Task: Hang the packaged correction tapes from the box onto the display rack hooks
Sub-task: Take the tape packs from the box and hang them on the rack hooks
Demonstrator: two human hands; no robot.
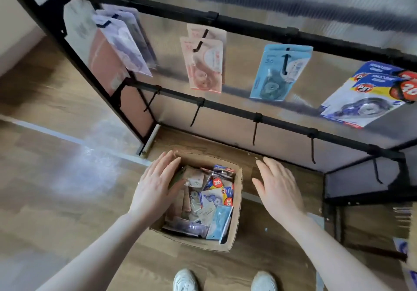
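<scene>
The task is judged to be partly done. On the upper rail of the display rack, four hooks are already loaded: a bunch of pale packets at the left, two pink packets next to them, at least one light-blue packet further along, and two blue-and-yellow packets at the right edge. The lower rail carries a row of hooks on which nothing is hung; one such bare hook is seen near the middle.

Much is left to be hung. The cardboard box is stood on the floor just in front of the rack, between the two arms, and a jumbled heap of packaged correction tapes of mixed colours is still held in it. How many are left cannot be counted.

No packet is being held. The left hand is spread flat, fingers straight, over the left rim of the box, with the fingertips near or touching the packets; contact cannot be made out. The right hand is likewise spread with straight fingers, beside the right wall of the box and apart from it, over the floor. Neither grip is closed on anything, so the step in hand is judged to be a reach into the box for the next packet.
</scene>
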